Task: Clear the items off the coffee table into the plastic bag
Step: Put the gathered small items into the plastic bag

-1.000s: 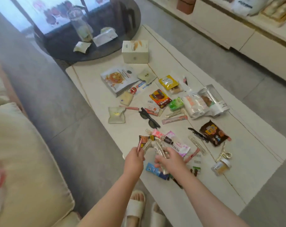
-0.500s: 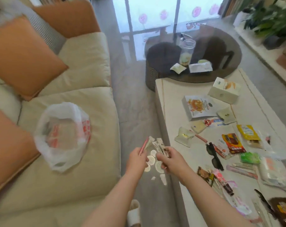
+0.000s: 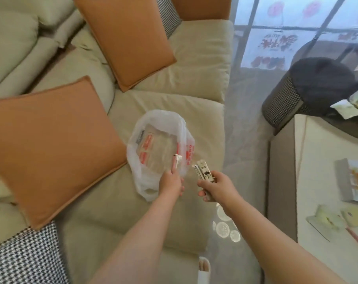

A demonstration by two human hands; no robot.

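A white plastic bag with red print lies open on the cream sofa seat, some flat packets inside it. My left hand is at the bag's mouth and holds a thin pink and white sachet over the opening. My right hand, just right of the bag, grips a bundle of small stick packets. The white coffee table shows at the right edge with a few packets on it, such as a pale green pouch and a printed snack packet.
Two orange cushions lean on the sofa left of and behind the bag. A checked cushion sits at the lower left. A dark round side table stands beyond the coffee table. Grey floor runs between sofa and table.
The view has swung left from the coffee table to the sofa. Both hands carried their packets over to the bag, and my left hand now reaches its mouth.
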